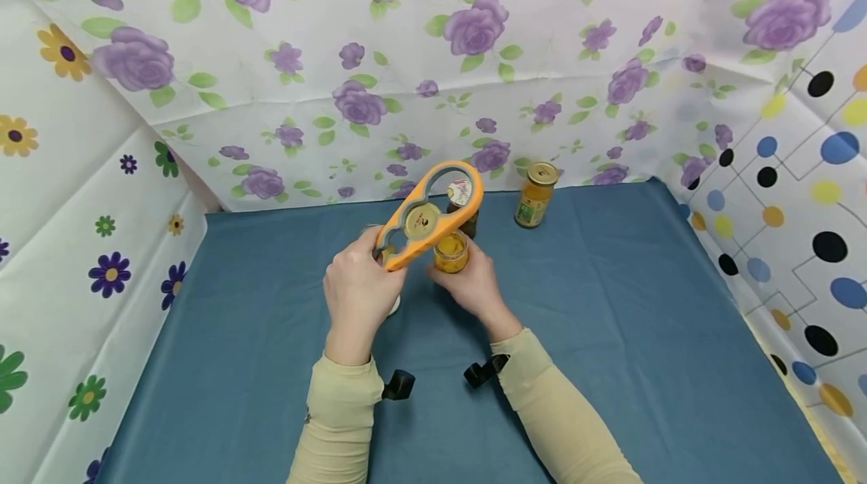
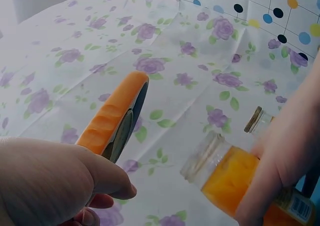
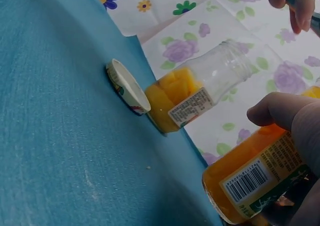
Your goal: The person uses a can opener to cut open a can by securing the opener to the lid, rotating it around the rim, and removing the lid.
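The jar opener (image 2: 112, 116) appears as matt plastic with a ribbed side; the lid (image 1: 420, 220) in its opening, as metal. The held jar (image 2: 227, 173) is smooth, glossy glass with a paper label (image 3: 247, 183). The table covering (image 3: 60, 151) is matt, textured cloth; the floral sheet (image 1: 406, 25), creased.

Table in front of me: plain blue cloth (image 1: 596, 303), lightly wrinkled, far edge running up to the rear sheet (image 1: 420, 104). Rear sheet is white, purple roses, green leaves, one long crease side to side. Left sheet (image 1: 68, 198): white, daisy-type flowers in yellow-orange, purple and green, creased too. Right sheet (image 1: 799, 175): white, dots in black, blue, yellow and orange, thin lines linking some. Pale yellow strip (image 1: 828, 454) along the right sheet's lower edge. Plain grey-white patch (image 2: 42, 5) past the rear sheet's edge in the left wrist view. Light's soft, brightest near that patch.
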Demonstrator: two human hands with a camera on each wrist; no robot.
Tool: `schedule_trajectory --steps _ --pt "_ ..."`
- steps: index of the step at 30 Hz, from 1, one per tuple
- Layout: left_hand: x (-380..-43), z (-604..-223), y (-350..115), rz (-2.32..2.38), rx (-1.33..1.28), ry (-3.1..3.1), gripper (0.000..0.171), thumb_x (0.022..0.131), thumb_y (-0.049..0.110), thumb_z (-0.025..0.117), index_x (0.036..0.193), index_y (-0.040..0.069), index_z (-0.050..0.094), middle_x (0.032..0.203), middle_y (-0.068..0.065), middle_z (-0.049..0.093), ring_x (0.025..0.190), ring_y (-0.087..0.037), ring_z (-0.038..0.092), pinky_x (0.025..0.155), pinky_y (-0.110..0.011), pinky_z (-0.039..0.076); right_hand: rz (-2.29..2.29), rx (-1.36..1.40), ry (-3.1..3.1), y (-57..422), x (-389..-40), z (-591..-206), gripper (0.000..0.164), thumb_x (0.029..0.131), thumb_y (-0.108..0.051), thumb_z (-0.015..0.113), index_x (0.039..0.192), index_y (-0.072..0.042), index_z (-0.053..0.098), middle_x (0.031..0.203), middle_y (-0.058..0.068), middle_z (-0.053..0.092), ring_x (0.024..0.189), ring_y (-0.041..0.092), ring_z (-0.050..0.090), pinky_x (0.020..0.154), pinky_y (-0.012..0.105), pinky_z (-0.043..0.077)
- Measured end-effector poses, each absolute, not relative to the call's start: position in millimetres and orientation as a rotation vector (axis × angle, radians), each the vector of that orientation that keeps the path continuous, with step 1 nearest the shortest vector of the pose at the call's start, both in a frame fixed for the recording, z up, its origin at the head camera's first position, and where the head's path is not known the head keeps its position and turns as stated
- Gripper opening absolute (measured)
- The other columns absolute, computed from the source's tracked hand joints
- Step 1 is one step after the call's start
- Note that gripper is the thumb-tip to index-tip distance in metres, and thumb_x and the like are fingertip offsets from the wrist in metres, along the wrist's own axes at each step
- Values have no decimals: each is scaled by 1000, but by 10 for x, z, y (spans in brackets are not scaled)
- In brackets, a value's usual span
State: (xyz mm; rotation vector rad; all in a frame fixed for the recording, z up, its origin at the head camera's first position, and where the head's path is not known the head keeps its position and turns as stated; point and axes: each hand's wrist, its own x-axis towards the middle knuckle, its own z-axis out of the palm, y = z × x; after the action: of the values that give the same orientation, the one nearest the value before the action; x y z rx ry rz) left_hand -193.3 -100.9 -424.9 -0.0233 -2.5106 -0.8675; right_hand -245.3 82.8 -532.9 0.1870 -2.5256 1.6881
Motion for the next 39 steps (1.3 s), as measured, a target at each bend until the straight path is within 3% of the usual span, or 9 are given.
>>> schedule_trajectory --steps 13,18,22,32,39 --pt "-1937 -4238 -1003 -883 -14 -2515 35 88 18 84 122 7 78 80 -9 74 55 -27 61 53 -45 53 1792 224 -2534 767 -2732 -5451 50 89 -23 88 134 -22 67 112 2 72 93 24 66 83 46 55" --pt "-1934 -4248 -998 -893 -25 -2521 36 89 21 85 122 8 79 81 -9 74 55 -27 61 52 -44 52 1678 312 -2614 712 -2869 -5427 39 91 -36 86 121 -18 70 95 2 69 80 23 63 74 43 52" --pt "-1931 -4251 -995 -895 -33 -2521 37 89 24 86 122 9 79 80 -9 74 55 -26 61 51 -43 52 1666 352 -2628 656 -2938 -5414 36 90 -37 87 115 -17 72 88 3 67 75 23 61 70 41 51" --pt "-1941 -4238 -978 -903 -22 -2544 36 89 25 86 121 11 79 79 -7 73 56 -26 60 52 -43 52 1680 328 -2678 597 -2998 -5435 31 92 -35 84 113 -16 72 86 4 67 71 25 62 67 41 53" --pt "-1932 -4250 -993 -889 -17 -2552 35 89 25 86 120 10 79 78 -8 72 55 -26 59 52 -43 51 1580 307 -2705 528 -2971 -5446 41 92 -35 85 125 -13 72 96 3 68 78 22 63 73 41 53"
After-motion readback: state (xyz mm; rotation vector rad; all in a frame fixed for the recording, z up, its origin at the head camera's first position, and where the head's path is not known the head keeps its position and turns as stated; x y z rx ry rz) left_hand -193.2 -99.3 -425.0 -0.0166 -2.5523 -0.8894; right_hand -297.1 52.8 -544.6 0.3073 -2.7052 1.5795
